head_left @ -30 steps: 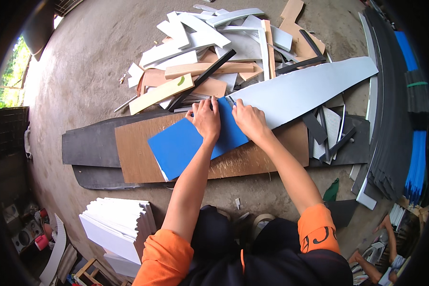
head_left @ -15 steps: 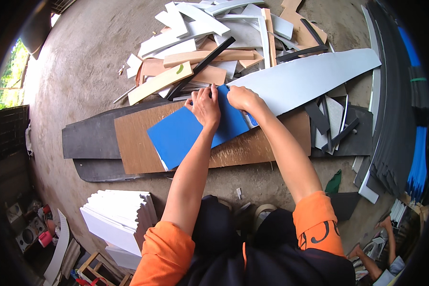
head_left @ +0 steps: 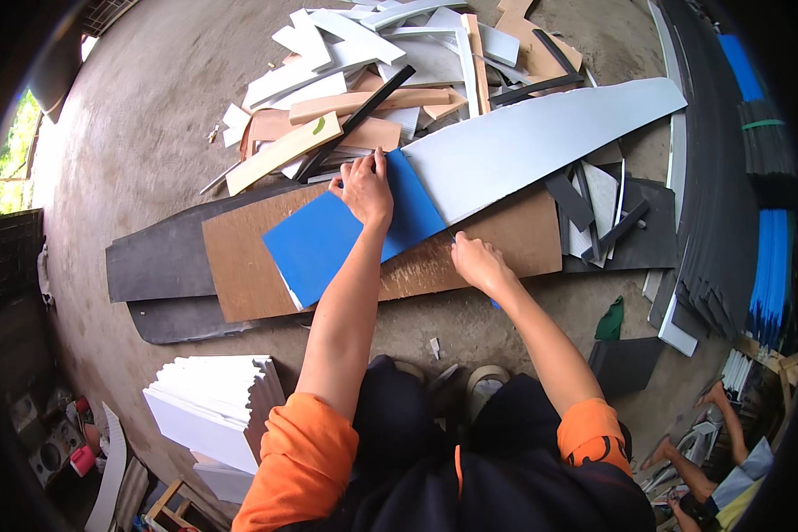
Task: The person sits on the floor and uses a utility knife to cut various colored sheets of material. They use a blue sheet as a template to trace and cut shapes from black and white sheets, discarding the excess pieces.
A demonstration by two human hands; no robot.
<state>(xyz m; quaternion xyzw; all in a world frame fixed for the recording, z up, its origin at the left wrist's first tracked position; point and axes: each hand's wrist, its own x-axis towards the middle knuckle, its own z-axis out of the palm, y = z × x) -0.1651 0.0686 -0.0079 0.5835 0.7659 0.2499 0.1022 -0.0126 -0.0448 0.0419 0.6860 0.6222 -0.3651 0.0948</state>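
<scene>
My left hand [head_left: 366,189] bears down on a flat blue board [head_left: 317,241] near its far edge, with the fingers bent and somewhat apart. Under or against the board's right side lies a long white sheet [head_left: 541,142] that tapers to the right. Just off the board's near right corner, my right hand [head_left: 481,264] is closed around a slim tool that looks like a knife. A dark tip shows ahead of the fingers and a bit of blue handle [head_left: 495,304] behind them; the rest is hidden. A worn brown board [head_left: 505,248] lies beneath.
Beyond the boards sits a heap of white and tan offcuts [head_left: 346,66]. Dark sheets [head_left: 164,264] extend left under the brown board. White panels [head_left: 208,403] are stacked near left; long dark strips [head_left: 718,195] line the right. Another person's legs [head_left: 696,474] show at lower right.
My right hand has come toward me along the blue board's right edge, from its far end to past the near corner. My left hand stays on the board. The whole view has shifted slightly.
</scene>
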